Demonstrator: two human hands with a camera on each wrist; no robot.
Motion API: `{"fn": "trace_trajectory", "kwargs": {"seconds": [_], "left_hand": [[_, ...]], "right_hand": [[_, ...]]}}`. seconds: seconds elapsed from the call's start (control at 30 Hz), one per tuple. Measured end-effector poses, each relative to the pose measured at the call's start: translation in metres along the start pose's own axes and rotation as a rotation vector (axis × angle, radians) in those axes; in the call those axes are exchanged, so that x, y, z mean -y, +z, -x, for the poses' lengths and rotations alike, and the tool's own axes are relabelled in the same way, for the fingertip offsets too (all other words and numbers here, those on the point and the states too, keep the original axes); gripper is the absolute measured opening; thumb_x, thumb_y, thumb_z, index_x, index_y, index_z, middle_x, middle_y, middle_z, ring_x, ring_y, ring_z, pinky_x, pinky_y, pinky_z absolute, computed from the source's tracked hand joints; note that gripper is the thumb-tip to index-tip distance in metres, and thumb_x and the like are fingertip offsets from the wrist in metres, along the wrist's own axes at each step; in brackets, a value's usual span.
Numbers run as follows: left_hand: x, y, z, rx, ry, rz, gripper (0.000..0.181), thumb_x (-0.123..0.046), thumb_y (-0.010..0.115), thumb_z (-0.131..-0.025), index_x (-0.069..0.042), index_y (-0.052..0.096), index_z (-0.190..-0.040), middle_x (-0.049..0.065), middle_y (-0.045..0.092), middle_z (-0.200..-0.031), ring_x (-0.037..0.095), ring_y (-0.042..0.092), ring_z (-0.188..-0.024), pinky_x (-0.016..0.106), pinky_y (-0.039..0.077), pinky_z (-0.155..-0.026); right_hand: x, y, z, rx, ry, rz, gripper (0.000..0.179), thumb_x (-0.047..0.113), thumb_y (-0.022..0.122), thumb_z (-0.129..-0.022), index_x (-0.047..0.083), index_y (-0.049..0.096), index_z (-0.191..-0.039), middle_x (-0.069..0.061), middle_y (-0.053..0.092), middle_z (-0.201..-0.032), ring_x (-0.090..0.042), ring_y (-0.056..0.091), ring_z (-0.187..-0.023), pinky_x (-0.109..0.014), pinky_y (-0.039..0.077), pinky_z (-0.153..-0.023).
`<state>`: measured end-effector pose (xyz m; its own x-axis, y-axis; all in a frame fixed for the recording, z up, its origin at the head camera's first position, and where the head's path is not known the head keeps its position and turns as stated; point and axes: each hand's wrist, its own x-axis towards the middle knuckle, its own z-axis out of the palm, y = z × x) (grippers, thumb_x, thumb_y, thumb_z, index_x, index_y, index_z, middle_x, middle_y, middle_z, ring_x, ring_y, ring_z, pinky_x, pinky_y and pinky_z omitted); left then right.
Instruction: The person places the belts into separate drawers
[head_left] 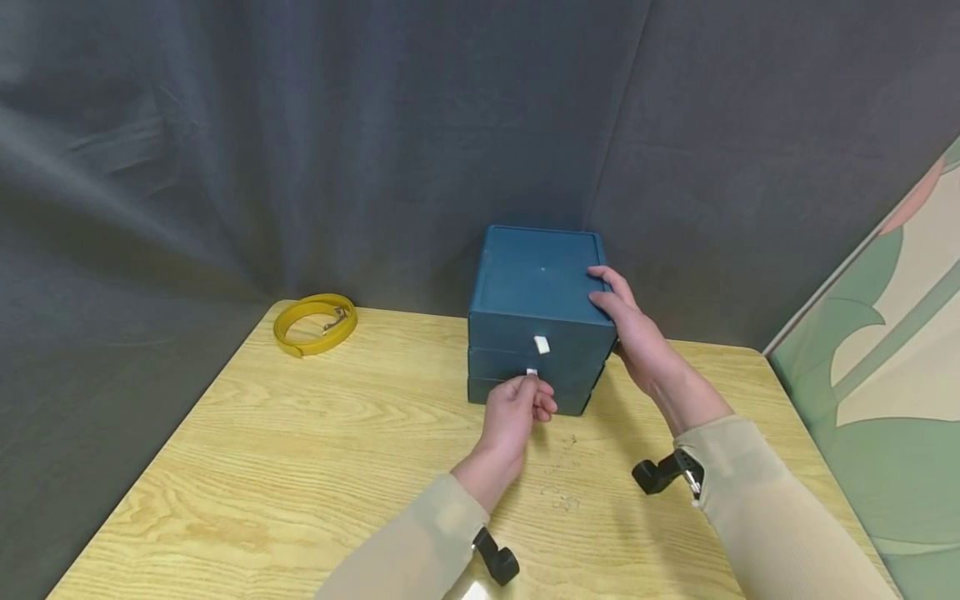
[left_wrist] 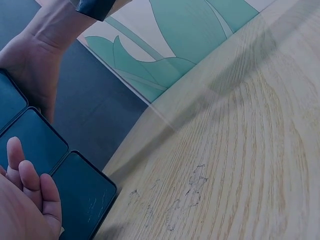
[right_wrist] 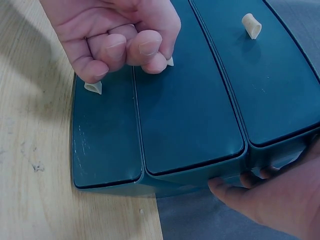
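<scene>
A dark blue drawer cabinet [head_left: 540, 275] with three drawers, one above another, stands at the back of the table. My left hand [head_left: 517, 408] is at its front, thumb and forefinger pinching the small white pull tab [head_left: 532, 372] of the middle drawer. The other left fingers are loosely bent, as the right wrist view shows. All three drawers sit in line with the front. My right hand [head_left: 637, 333] rests against the cabinet's right side, two fingertips on its top near the right edge. In the right wrist view, more fingers [right_wrist: 227, 192] press along that side.
A coiled yellow strap [head_left: 315, 325] with a metal clasp lies at the table's back left. The wooden table [head_left: 300, 467] has dark scuff marks before the cabinet. A grey curtain [head_left: 375, 150] hangs behind, and a leaf-patterned panel [head_left: 885, 375] stands at the right.
</scene>
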<state>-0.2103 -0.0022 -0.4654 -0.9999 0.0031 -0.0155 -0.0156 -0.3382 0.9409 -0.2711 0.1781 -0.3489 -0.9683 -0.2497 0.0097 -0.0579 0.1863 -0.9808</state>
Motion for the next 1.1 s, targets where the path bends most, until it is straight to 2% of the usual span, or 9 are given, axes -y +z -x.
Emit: {"fn": "trace_trajectory", "kwargs": {"seconds": [1.1], "left_hand": [[-0.0021, 0.0006, -0.0008, -0.023, -0.01, -0.026, 0.037, -0.016, 0.051, -0.116, -0.004, 0.074, -0.089, 0.0, 0.068, -0.073, 0.012, 0.061, -0.066, 0.026, 0.053, -0.07]], "right_hand": [[0.0015, 0.0014, -0.0017, -0.003, 0.006, 0.0, 0.06, 0.044, 0.038, -0.117, 0.039, 0.017, -0.173, 0.001, -0.011, -0.181, -0.038, 0.004, -0.163, -0.068, 0.016, -0.128]]}}
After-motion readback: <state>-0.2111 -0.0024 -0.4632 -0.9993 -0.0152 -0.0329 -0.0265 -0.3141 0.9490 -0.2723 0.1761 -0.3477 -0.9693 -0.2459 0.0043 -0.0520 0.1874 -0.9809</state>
